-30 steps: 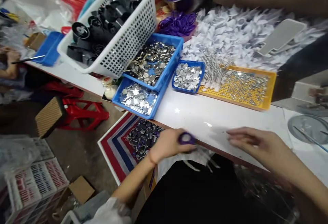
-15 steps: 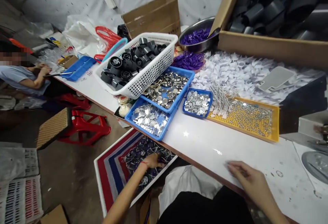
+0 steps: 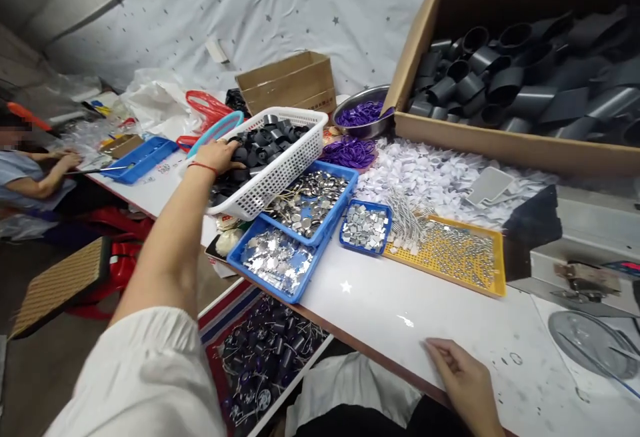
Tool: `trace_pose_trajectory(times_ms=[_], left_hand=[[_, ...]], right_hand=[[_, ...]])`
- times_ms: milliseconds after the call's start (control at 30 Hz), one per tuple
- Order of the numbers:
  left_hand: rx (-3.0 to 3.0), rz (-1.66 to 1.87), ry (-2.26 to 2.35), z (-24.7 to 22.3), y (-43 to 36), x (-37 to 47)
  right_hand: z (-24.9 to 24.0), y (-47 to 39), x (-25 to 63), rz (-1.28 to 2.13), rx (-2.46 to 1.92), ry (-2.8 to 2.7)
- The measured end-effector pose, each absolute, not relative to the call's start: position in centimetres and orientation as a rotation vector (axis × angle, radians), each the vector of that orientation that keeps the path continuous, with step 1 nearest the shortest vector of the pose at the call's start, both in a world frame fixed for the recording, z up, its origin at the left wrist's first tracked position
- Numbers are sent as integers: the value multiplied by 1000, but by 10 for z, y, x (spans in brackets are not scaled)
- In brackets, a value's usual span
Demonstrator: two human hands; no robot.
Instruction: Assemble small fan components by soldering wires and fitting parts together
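Left hand [image 3: 217, 156] has reached into white basket [image 3: 286, 174].
Grip half-curled; black tubes [image 3: 263, 146] right beside it, whether any held, can't tell. Right hand [image 3: 464, 378], loosely curled at worktop [image 3: 375, 310] edge, well apart.

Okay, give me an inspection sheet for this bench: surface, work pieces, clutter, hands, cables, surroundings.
Surface: white table, dark specks and ring marks toward the right.
Work pieces: black parts piled in the white basket.
Clutter: blue trays of metal pieces, one overlapping another; yellow tray beside a heap of white pieces.
Hands: left hand at the basket's black parts, grip unclear; right hand loosely curled at the table's near edge, nothing seen in it.
Cables: none identifiable; the thin blue item at far right is unclear.
Surroundings: open carton of dark tubes behind, another person seated at left.
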State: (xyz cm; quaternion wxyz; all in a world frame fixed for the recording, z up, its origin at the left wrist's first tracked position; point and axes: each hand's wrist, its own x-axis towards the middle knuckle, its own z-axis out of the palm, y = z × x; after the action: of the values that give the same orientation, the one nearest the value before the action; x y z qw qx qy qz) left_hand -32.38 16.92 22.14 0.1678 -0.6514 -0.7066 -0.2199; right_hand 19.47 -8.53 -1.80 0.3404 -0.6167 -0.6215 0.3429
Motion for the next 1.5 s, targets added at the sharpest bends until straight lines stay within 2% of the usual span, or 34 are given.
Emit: trace_pose_trajectory(times_ms=[133,267,333,433,533,633,767,800,867,1000,1133,1233,1367,1500], left_hand=[[-1892,-342,-2080,233,157,-315],[-1806,-300,-1895,232,118,-228],[-1999,-305,-1723,203,81,-152],[-2695,-41,-1405,132,24,-35],[-3003,15,-1529,65,-11,36],[-3100,-318,-1753,28,-25,53],[-2865,-1461,-2122,5,-33,45],[-2756,-1644,-2193,0,-35,43],[-2698,-1734,-2220,-7,-37,44],[-2648,-1567,-2212,-19,-38,55],[-2430,-1432,-2100,-9,-25,44],[-2333,-1266,-1855,34,9,-7],[-1909,-987,-2151,104,88,-102],[-1905,-953,-2275,126,140,-157]], right_hand=[[-17,-80,192,891,-1595,-1664],[-3,-72,189,1017,-1523,-1590],[10,-63,184,1051,-1425,-1535],[22,-44,179,1002,-1334,-1572],[10,-35,186,1040,-1432,-1622],[-14,-44,204,1096,-1509,-1579],[-32,-64,219,841,-1607,-1533],[-33,-66,219,781,-1608,-1541],[-35,-67,217,703,-1583,-1552],[-38,-62,211,544,-1550,-1594],[-37,-63,209,475,-1632,-1509],[-29,-68,212,456,-1677,-1386],[-23,-71,213,336,-1632,-1263],[-26,-77,210,104,-1497,-1367]])
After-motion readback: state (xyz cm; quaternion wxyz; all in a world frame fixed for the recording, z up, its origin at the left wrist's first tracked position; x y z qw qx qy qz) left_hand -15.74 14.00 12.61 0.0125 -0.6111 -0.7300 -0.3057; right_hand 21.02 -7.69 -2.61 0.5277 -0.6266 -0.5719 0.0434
